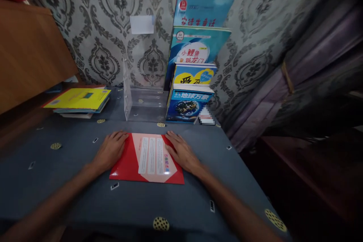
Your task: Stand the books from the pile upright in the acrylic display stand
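In front of the transparent stand (127, 100), the red book (123, 166) is laid flat — its sides touched by left hand (111, 152) and right hand (183, 155), each grip loosely spread — while upright books (185, 107) are lined up at its right, others (82, 99) stacked flat leftward

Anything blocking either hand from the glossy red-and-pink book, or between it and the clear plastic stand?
Nothing visible: the left hand and right hand touch the book, and only patterned blue-grey tablecloth lies between it and the stand.
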Demonstrator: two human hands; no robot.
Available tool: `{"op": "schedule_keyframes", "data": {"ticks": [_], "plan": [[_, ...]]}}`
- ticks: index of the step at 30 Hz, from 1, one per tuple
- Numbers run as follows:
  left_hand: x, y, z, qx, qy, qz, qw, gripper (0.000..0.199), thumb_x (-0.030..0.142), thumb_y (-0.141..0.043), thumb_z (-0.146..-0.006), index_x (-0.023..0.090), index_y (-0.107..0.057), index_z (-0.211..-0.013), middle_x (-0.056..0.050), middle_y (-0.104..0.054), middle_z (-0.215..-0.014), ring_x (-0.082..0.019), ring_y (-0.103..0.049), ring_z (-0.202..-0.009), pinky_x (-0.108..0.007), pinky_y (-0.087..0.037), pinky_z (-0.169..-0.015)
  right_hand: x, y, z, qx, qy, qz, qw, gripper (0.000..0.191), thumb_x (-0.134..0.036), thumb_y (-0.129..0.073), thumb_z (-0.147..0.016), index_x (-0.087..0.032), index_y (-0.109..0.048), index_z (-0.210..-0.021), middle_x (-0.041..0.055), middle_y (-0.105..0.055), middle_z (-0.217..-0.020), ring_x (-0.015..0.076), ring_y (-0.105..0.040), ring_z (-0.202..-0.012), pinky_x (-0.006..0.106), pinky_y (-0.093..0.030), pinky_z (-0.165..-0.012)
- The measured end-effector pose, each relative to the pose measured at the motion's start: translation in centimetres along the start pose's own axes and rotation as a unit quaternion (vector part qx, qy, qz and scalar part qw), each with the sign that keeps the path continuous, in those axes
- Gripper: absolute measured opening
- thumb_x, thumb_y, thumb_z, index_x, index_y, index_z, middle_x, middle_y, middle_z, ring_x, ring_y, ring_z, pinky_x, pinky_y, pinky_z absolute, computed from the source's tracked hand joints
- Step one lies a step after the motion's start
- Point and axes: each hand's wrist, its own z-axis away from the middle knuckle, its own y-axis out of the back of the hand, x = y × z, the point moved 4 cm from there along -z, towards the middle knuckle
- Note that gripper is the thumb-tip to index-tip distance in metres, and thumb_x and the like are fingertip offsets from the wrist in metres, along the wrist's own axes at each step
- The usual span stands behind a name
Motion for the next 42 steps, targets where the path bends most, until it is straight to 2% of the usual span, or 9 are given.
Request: {"op": "schedule_keyframes", "data": {"ticks": [3,8,10,16,21,28,32,36,42], "plan": [[2.8,0.1,-1.0,-0.034,-0.027,-0.040,0.998,0.041,0.017,-0.036,-0.096,0.017,-0.064,-0.127,-0.014,-0.061,-0.138,-0.032,-0.050,-0.134,-0.056,-0.039,-0.109,0.2,-0.3,-0.1,0.005,0.007,-0.001,1.000,0.052,-0.035,-0.037,-0.101,-0.014,-0.046,-0.148,0.0160,-0.045,-0.154,0.0271,-0.036,-0.147,0.054,-0.028,-0.121],[7.3,-0.9,-2.5,-0.099,-0.135,0.020,0.986,0.045,0.026,-0.032,-0.102,0.017,-0.051,-0.142,-0.011,-0.056,-0.147,-0.022,-0.047,-0.139,-0.047,-0.033,-0.117,0.4,-0.5,0.0,0.019,0.012,-0.001,1.000,0.052,-0.035,-0.038,-0.101,-0.017,-0.045,-0.150,0.0141,-0.045,-0.154,0.0264,-0.038,-0.146,0.055,-0.029,-0.121],[6.7,-1.1,-2.6,-0.107,-0.130,0.029,0.985,0.046,0.028,-0.031,-0.103,0.016,-0.052,-0.141,-0.012,-0.055,-0.147,-0.023,-0.049,-0.138,-0.047,-0.034,-0.117,0.5,-0.5,0.1,0.014,0.007,0.000,1.000,0.053,-0.036,-0.038,-0.102,-0.015,-0.044,-0.150,0.0143,-0.045,-0.155,0.0267,-0.037,-0.146,0.054,-0.029,-0.121],[1.3,-0.2,-1.4,-0.080,-0.051,0.032,0.995,0.045,0.031,-0.032,-0.103,0.018,-0.055,-0.139,-0.012,-0.057,-0.145,-0.024,-0.054,-0.134,-0.047,-0.040,-0.113,0.7,-0.4,0.2,0.010,0.009,-0.012,1.000,0.053,-0.038,-0.039,-0.102,-0.019,-0.043,-0.151,0.0122,-0.044,-0.155,0.0270,-0.036,-0.147,0.055,-0.028,-0.122],[0.5,0.0,-0.9,-0.065,-0.038,0.018,0.997,0.044,0.030,-0.033,-0.102,0.017,-0.057,-0.136,-0.012,-0.059,-0.143,-0.025,-0.056,-0.131,-0.046,-0.043,-0.110,0.8,-0.4,0.2,0.007,0.002,-0.022,1.000,0.054,-0.041,-0.039,-0.102,-0.018,-0.045,-0.150,0.0123,-0.043,-0.156,0.0276,-0.035,-0.147,0.054,-0.028,-0.122],[2.2,0.4,-1.0,-0.058,-0.073,-0.010,0.996,0.045,0.016,-0.028,-0.099,0.013,-0.060,-0.131,-0.019,-0.061,-0.138,-0.032,-0.057,-0.129,-0.060,-0.038,-0.110,0.2,-0.1,0.3,0.033,0.007,-0.003,0.999,0.046,-0.032,-0.042,-0.100,-0.014,-0.055,-0.141,0.0157,-0.049,-0.151,0.0286,-0.039,-0.145,0.057,-0.030,-0.119],[6.0,1.1,0.8,-0.066,-0.169,0.057,0.982,0.042,0.041,-0.038,-0.102,0.018,-0.059,-0.131,-0.014,-0.063,-0.136,-0.028,-0.057,-0.128,-0.053,-0.043,-0.109,-2.5,0.2,0.9,0.052,0.083,-0.019,0.995,0.037,-0.027,-0.041,-0.101,-0.019,-0.065,-0.129,0.0130,-0.062,-0.139,0.0266,-0.049,-0.138,0.057,-0.033,-0.117],[9.0,0.5,3.0,-0.076,-0.209,0.072,0.972,0.073,0.070,-0.046,-0.090,0.020,-0.048,-0.143,-0.015,-0.054,-0.147,-0.033,-0.046,-0.138,-0.056,-0.041,-0.110,-5.6,-0.2,1.4,0.002,0.138,-0.069,0.988,0.044,-0.028,-0.040,-0.103,-0.018,-0.049,-0.145,0.0121,-0.057,-0.145,0.0231,-0.045,-0.142,0.050,-0.034,-0.119],[9.6,-1.5,4.1,-0.070,-0.226,-0.002,0.972,0.056,0.054,-0.037,-0.101,0.018,-0.049,-0.143,-0.017,-0.051,-0.149,-0.033,-0.042,-0.143,-0.053,-0.040,-0.112,-5.9,-0.5,1.8,-0.056,0.128,-0.080,0.987,0.052,-0.032,-0.042,-0.103,-0.018,-0.037,-0.153,0.0136,-0.043,-0.156,0.0240,-0.033,-0.149,0.047,-0.030,-0.122]]}}
